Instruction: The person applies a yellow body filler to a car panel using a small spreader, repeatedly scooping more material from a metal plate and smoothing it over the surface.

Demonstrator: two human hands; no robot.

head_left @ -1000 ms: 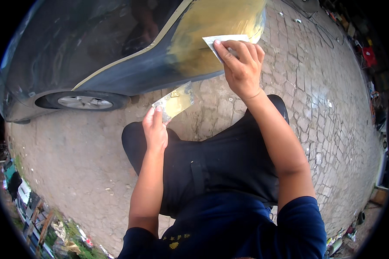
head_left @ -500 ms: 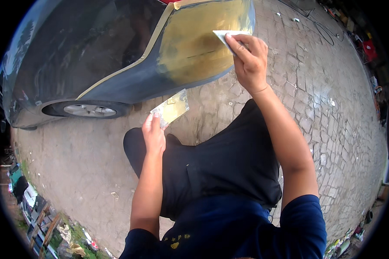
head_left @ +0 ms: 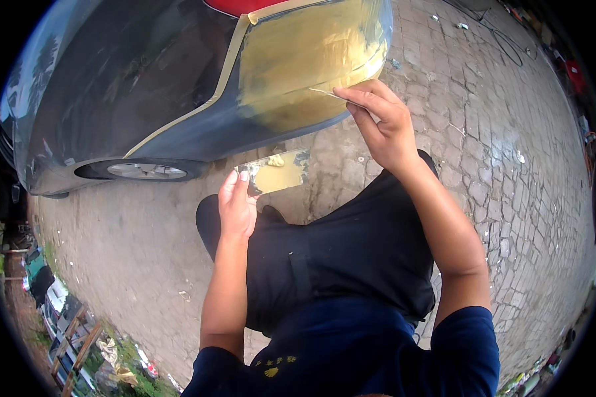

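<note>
My left hand grips one end of a flat rectangular putty board. Its face is smeared with yellow filler, and a small lump of filler sits near its upper edge. Pinched in the fingers of my right hand is a thin putty spreader, turned almost edge-on. The spreader is in front of the lower right of a car bumper, which is coated with yellow filler. Whether its edge touches the bumper, I cannot tell. Masking tape runs along the seam between bumper and dark car body.
The dark car fills the upper left, its wheel low beside the paving. Stone paving spreads to the right. A dark hose lies at the upper right. Scrap wood and litter are piled at the lower left.
My right hand has moved down, and the spreader has turned from face-on to nearly edge-on. The putty board in my left hand has swung to lie more level, its far end now lower and further right.
</note>
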